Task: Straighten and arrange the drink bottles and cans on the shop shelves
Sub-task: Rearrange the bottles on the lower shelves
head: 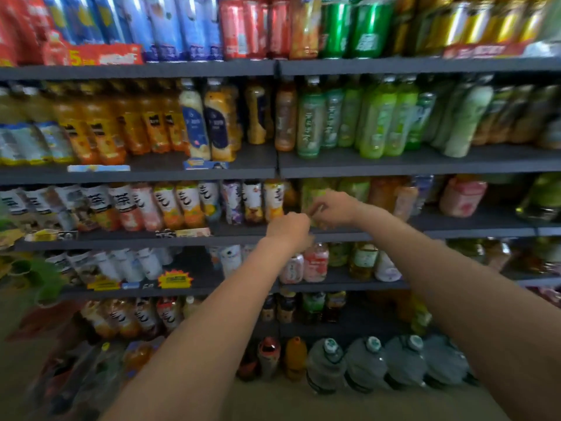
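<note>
Both my arms reach to the third shelf (334, 235) near its middle post. A pale green bottle (312, 192) stands at the left end of the right-hand bay. My right hand (332, 208) curls its fingers round the lower part of that bottle. My left hand (288, 227) sits just left of and below it at the shelf edge, fingers curled and motion-blurred; whether it holds anything is unclear. Left of the hands stands a row of tea bottles (252, 202) with white and orange labels. The whole frame is blurred.
Above is a shelf of green tea bottles (376, 117) and orange juice bottles (100, 129); cans (255, 25) fill the top shelf. Pink and white bottles (315, 262) stand below my hands. Large water jugs (364, 366) line the floor.
</note>
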### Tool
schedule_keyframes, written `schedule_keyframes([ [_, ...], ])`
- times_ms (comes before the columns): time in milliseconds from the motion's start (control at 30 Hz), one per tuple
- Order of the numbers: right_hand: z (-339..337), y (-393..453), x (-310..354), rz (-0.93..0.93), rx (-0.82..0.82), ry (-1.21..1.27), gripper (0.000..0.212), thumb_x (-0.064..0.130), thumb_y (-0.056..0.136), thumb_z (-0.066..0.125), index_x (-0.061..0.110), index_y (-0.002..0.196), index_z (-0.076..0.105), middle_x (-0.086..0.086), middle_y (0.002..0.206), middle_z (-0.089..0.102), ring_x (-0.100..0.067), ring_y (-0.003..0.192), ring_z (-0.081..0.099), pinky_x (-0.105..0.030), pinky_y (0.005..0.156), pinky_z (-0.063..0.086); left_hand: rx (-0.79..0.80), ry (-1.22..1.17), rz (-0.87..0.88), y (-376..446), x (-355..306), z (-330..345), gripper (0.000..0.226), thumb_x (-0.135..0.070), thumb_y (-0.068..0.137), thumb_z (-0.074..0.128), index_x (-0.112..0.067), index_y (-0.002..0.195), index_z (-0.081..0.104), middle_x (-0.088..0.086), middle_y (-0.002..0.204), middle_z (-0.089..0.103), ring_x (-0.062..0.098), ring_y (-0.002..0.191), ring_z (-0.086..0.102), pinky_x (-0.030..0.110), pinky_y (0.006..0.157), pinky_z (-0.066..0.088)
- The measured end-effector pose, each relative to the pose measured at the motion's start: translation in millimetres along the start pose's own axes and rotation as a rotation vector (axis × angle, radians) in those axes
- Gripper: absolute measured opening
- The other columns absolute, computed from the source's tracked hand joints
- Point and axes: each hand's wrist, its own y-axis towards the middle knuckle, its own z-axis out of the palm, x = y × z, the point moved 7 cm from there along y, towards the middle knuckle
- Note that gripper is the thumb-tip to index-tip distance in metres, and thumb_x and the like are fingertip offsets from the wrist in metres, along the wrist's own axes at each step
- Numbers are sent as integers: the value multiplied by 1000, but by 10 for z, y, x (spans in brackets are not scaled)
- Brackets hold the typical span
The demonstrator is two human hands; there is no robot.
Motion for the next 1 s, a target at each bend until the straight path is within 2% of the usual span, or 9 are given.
schedule_keyframes([
  [100, -125, -227, -624, -19, -44, 38, 26, 14, 90, 50, 12, 107, 70, -12, 107, 69, -23, 94, 61, -24, 75, 42, -63, 20, 11, 254, -680, 49, 29, -25, 94, 46, -4, 111, 58, 17, 116, 60, 35, 106, 57, 36, 78, 45],
  [233, -223, -529, -1730, -11, -20, 58, 30, 20, 93, 49, 12, 118, 64, -12, 118, 64, -27, 109, 58, -30, 88, 45, -55, -25, 26, 707, -1619, 349, 29, -26, 95, 43, -7, 111, 58, 15, 113, 61, 34, 102, 58, 35, 72, 44],
  [300, -291, -688, -2438, 64, -24, 108, 30, 18, 93, 51, 10, 119, 63, -11, 121, 63, -27, 111, 57, -33, 94, 45, -11, 1, 19, 947, -2079, 548, 29, -27, 95, 43, -11, 114, 57, 13, 115, 60, 33, 102, 58, 34, 72, 43],
  [400, -430, -963, -3493, 219, -56, 165, 28, 14, 92, 51, 6, 116, 64, -11, 120, 64, -26, 111, 58, -32, 93, 44, 24, 49, 45, 1240, -2787, 760, 32, -31, 95, 45, -13, 121, 53, 12, 119, 59, 32, 107, 56, 34, 79, 42],
  [533, -638, -1152, -4340, 325, -175, 218, 30, 16, 93, 50, 4, 117, 63, -13, 124, 62, -28, 118, 53, -30, 94, 40, -119, 53, 110, 1526, -3391, 763, 34, -23, 93, 45, -15, 126, 49, 11, 117, 61, 31, 106, 57, 35, 84, 43],
  [667, -605, -1175, -4920, 369, -183, 284, 27, 18, 93, 51, 4, 112, 63, -13, 117, 64, -26, 110, 57, -28, 84, 42, -118, 79, 81, 1811, -3719, 853, 36, -21, 93, 47, -14, 129, 48, 6, 127, 55, 24, 116, 52, 36, 94, 38],
  [767, -571, -1163, -5206, 377, -168, 333, 25, 16, 93, 52, 3, 109, 65, -12, 114, 65, -24, 108, 59, -27, 85, 43, -91, 129, 102, 1989, -3861, 972, 42, -21, 94, 46, -14, 135, 42, 3, 137, 43, 23, 126, 42, 36, 102, 32],
  [900, -624, -1049, -5514, 399, -177, 362, 24, 17, 92, 53, 5, 108, 66, -11, 113, 66, -25, 108, 59, -26, 84, 42, -58, 95, 87, 2224, -3889, 1087, 46, -18, 93, 48, -13, 137, 39, 5, 141, 38, 24, 126, 41, 34, 101, 36],
  [1000, -687, -907, -5669, 396, -172, 337, 25, 18, 93, 53, 6, 110, 66, -11, 116, 64, -25, 111, 56, -27, 85, 42, -58, 50, 78, 2417, -3932, 1130, 53, -16, 93, 47, -14, 143, 30, 4, 146, 32, 26, 125, 43, 33, 98, 39],
])
